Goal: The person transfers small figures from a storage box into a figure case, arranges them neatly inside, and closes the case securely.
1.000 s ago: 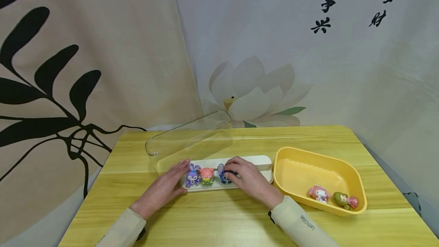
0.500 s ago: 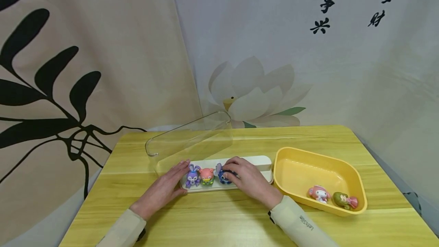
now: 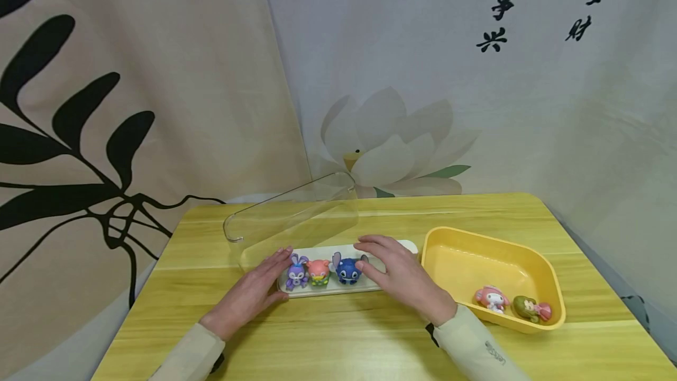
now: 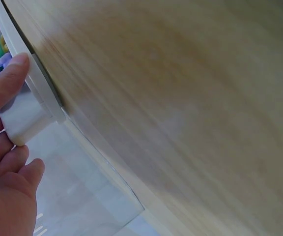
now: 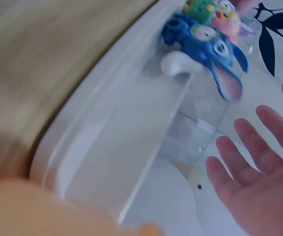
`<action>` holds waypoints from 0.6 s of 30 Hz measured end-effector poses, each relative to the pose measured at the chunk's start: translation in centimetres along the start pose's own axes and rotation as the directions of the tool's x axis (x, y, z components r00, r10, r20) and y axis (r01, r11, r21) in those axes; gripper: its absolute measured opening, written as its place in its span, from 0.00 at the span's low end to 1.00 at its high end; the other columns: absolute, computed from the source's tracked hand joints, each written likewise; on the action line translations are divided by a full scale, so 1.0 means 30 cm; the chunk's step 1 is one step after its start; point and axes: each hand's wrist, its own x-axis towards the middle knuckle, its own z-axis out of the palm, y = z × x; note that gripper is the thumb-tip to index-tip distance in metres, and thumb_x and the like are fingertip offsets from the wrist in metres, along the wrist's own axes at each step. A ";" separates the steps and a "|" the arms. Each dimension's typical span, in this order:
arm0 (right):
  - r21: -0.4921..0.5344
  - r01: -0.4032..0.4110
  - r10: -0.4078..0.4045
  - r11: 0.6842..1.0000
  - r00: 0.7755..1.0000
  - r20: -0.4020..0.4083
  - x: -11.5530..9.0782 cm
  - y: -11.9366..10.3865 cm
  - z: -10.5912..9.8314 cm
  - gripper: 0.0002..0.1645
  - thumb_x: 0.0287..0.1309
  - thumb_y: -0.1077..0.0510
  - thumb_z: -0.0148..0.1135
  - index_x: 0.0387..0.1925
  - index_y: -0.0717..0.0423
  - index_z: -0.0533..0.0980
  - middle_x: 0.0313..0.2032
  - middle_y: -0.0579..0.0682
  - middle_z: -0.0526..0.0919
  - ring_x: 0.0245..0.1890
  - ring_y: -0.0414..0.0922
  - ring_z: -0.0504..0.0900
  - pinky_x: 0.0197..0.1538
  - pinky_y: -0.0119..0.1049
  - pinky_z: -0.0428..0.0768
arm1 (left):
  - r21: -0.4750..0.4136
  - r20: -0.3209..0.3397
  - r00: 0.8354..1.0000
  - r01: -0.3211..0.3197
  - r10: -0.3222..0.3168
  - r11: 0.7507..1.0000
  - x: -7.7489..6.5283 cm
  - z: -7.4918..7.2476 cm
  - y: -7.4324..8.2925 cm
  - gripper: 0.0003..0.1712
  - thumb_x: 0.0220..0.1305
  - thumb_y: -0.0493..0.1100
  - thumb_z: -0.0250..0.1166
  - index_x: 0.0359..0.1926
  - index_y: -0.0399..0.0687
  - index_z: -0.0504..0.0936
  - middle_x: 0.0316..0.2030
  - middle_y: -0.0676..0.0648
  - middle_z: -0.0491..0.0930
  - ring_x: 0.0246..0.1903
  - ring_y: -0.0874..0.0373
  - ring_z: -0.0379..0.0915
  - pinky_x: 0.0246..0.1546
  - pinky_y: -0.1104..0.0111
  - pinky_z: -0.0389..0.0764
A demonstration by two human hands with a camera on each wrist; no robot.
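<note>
Three toy figurines stand in a row on a long white display base (image 3: 333, 292): a purple rabbit (image 3: 297, 272), a pink-headed figurine (image 3: 319, 271) and a blue big-eared figurine (image 3: 348, 271). My left hand (image 3: 248, 296) grips the base's left end, its thumb (image 4: 13, 78) on the front edge and fingers round the end. Beside the blue figurine, my right hand (image 3: 407, 280) has spread, relaxed fingers and holds nothing. The right wrist view shows those fingers (image 5: 247, 169) apart from the figurine, which has a small white piece (image 5: 177, 65) by its feet.
A clear plastic cover (image 3: 296, 210) stands behind the base. At the right, a yellow bin (image 3: 471, 263) holds a pink-hooded figurine (image 3: 493, 299) and a green-and-pink figurine (image 3: 529, 308). A printed cloth hangs behind the wooden table (image 3: 328, 340).
The right hand has let go of the blue figurine and drawn back to the right, fingers opening. The figurine now stands uncovered on the base. My left hand has stayed in place.
</note>
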 end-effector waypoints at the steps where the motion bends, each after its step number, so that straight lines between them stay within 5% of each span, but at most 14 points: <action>1: -0.004 -0.006 0.006 1.000 1.000 -0.008 -0.007 0.002 -0.010 0.23 0.71 0.46 0.65 0.61 0.51 0.82 0.65 0.49 0.79 0.67 0.53 0.76 0.68 0.58 0.77 | 0.003 0.001 1.000 0.000 0.000 1.000 0.000 0.001 0.000 0.43 0.57 0.47 0.79 0.70 0.38 0.74 0.76 0.41 0.64 0.73 0.44 0.63 0.69 0.53 0.72; 18: -0.101 -0.069 0.059 0.992 0.993 -0.100 -0.146 0.072 -0.187 0.29 0.67 0.46 0.69 0.65 0.52 0.79 0.74 0.51 0.69 0.70 0.59 0.71 0.65 0.65 0.76 | 0.014 -0.006 1.000 -0.007 0.007 1.000 0.000 0.001 0.001 0.43 0.57 0.47 0.79 0.70 0.38 0.74 0.76 0.41 0.64 0.73 0.43 0.63 0.68 0.54 0.74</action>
